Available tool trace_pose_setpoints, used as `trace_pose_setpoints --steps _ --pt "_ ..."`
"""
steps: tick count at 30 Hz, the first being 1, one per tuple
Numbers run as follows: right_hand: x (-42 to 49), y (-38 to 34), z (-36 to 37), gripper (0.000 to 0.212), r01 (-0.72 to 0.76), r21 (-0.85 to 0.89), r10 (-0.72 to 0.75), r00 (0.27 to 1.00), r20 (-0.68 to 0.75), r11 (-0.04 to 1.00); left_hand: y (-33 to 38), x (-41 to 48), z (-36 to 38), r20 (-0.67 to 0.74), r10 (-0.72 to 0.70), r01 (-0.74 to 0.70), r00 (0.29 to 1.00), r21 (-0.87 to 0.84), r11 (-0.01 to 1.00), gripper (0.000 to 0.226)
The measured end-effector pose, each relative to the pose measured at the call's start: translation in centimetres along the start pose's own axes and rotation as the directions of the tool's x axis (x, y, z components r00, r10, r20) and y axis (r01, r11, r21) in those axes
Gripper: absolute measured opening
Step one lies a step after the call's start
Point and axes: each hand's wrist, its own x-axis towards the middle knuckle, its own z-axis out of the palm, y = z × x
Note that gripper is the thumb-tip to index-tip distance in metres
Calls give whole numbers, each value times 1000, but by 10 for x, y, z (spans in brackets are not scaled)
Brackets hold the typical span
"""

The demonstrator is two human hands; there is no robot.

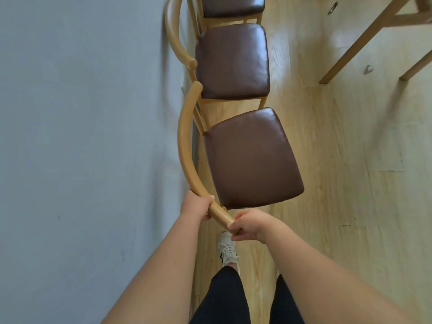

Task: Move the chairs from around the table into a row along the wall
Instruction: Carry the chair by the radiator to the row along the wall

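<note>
Three wooden chairs with brown padded seats stand in a line beside the grey wall (81, 136). The nearest chair (252, 157) has a curved wooden backrest rail, turned slightly askew from the wall. My left hand (196, 206) grips that rail near its lower part. My right hand (247, 224) is closed on the rail's near end. The middle chair (231, 60) sits just beyond, with its rail close to the wall. The far chair (231, 4) is cut off by the top edge.
Wooden table legs (364, 40) stand at the upper right on the light wood floor (339, 160). My legs in dark trousers and a white shoe (226, 250) are below the chair. Small marks lie on the floor near the table.
</note>
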Motion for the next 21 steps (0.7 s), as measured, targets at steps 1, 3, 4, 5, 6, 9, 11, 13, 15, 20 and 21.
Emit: trace_pose_setpoints --steps 1,3,4,5,6,9,11,13,15,20,21 --pt "3 -8 9 27 5 8 -5 1000 -6 1000 2 5 -6 -15 15 -14 1000 10 1000 35" --pt "7 -23 26 29 10 15 -10 1000 -20 1000 10 17 -19 -37 34 -33 999 27 999 30" --pt "10 -29 35 29 11 19 -10 1000 -28 1000 14 22 -26 -38 40 -38 999 31 999 29" --pt "13 -35 44 29 15 19 -14 999 -36 1000 17 27 -34 -40 43 -42 998 35 998 28" --pt "16 -40 52 29 22 17 -21 999 -44 1000 20 32 -40 -47 51 -48 998 48 998 28" --pt "23 -52 72 26 28 13 -27 998 -55 1000 26 42 -54 -76 88 -79 993 103 991 33" --pt "25 -56 78 27 23 29 -21 999 -46 999 26 46 -59 -96 109 -95 989 140 986 41" --pt "25 -58 77 29 10 38 -8 999 -37 999 25 46 -60 -92 122 -104 988 181 978 46" --pt "20 -57 74 27 10 48 -8 999 -38 999 23 43 -61 -86 113 -92 990 220 971 47" --pt "2 -60 54 10 119 46 -113 987 -113 992 21 39 -62 -100 65 -29 993 328 944 40" --pt "-3 -60 48 11 128 59 -120 984 -131 990 20 36 -62 -105 61 -21 993 345 938 38"
